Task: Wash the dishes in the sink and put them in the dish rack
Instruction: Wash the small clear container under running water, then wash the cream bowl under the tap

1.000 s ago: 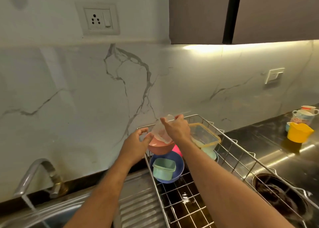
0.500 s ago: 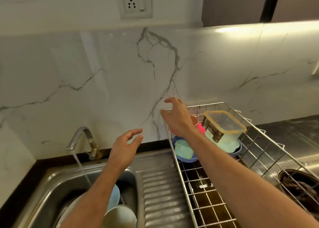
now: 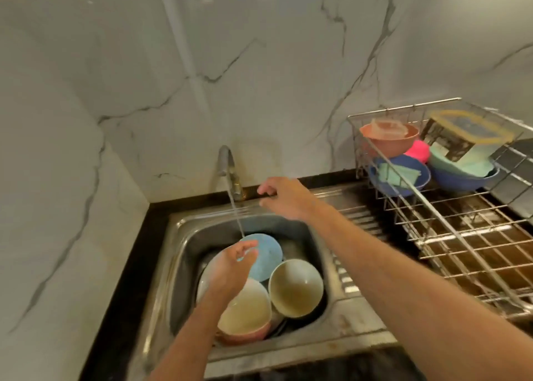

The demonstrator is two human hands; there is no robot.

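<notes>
Running from the faucet (image 3: 227,167) into the steel sink (image 3: 184,236), onto a light blue plate (image 3: 266,255) leaning by the back wall. Two cream-lined bowls in the basin: one (image 3: 295,287) at the right, one with a pink outside (image 3: 245,314) toward the front edge. Left hand (image 3: 230,268) over the plates, fingers loosely curled, holding nothing. Right hand (image 3: 284,197) above the sink's back rim, fingers relaxed, empty. Dish rack (image 3: 461,236) on the drainboard, far end holding a terracotta bowl (image 3: 389,142), blue bowls with mint containers (image 3: 399,174), and a yellow-rimmed clear box (image 3: 467,132).
</notes>
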